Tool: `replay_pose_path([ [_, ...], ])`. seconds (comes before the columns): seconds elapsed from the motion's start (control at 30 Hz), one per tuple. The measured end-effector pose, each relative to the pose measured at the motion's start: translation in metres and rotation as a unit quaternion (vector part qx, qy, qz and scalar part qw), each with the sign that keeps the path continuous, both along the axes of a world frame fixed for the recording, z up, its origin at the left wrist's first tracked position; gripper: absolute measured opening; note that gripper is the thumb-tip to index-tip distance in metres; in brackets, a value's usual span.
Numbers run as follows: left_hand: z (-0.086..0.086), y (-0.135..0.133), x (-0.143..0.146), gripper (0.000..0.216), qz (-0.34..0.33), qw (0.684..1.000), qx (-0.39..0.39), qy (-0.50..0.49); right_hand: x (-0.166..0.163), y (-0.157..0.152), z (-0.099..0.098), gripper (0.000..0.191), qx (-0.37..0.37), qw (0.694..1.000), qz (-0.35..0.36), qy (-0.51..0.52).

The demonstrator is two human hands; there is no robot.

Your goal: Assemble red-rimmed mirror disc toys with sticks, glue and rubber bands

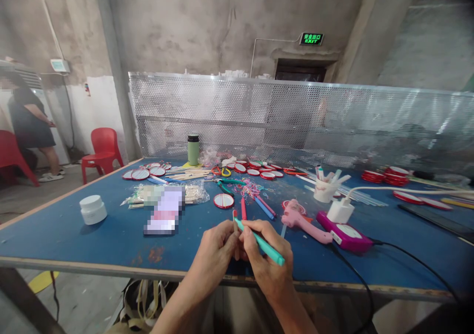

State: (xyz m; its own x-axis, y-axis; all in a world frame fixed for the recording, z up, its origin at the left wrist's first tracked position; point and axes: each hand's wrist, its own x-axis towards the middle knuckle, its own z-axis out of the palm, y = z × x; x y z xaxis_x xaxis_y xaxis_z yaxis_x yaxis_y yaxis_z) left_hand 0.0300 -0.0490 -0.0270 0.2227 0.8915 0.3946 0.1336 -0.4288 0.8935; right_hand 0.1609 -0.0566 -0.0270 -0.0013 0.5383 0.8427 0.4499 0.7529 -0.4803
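Near the table's front edge, my left hand [215,247] is closed around a thin wooden stick [236,227] whose upper end is red. My right hand [274,255] grips a teal marker pen [267,246] like a writing tool, its tip at the stick just below the red end. The two hands meet at the fingertips, which partly hide the stick. Just beyond them lie a red marker [243,208], a blue marker [263,208] and a round red-rimmed disc [223,201]. A pink glue gun [305,224] rests to the right of my right hand.
A white jar [92,210], a blurred phone [165,210] and bagged sticks [196,194] are on the left. Rightward stand a cup of pens [325,190] and a purple power strip [346,235] with cables. A perforated metal panel [222,112] borders the back; a person [31,112] stands far left.
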Motion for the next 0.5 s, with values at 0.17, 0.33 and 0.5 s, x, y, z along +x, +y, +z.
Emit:
replay_pose_path([
  [0.17, 0.0007, -0.0010, -0.0001, 0.033, 0.002, 1.000, -0.003, 0.000, 0.0003, 0.0013, -0.0019, 0.012, 0.003, 1.000, -0.008, 0.000],
  [0.33, 0.0014, -0.0019, 0.0000, 0.033, 0.001, 1.000, -0.002, 0.006, 0.0003, 0.0013, -0.0029, 0.012, 0.001, 1.000, -0.020, 0.006],
  [0.5, 0.0024, -0.0016, 0.0005, 0.032, 0.004, 1.000, -0.008, 0.008, 0.0003, 0.0015, -0.0024, 0.013, 0.002, 1.000, -0.023, 0.007],
])
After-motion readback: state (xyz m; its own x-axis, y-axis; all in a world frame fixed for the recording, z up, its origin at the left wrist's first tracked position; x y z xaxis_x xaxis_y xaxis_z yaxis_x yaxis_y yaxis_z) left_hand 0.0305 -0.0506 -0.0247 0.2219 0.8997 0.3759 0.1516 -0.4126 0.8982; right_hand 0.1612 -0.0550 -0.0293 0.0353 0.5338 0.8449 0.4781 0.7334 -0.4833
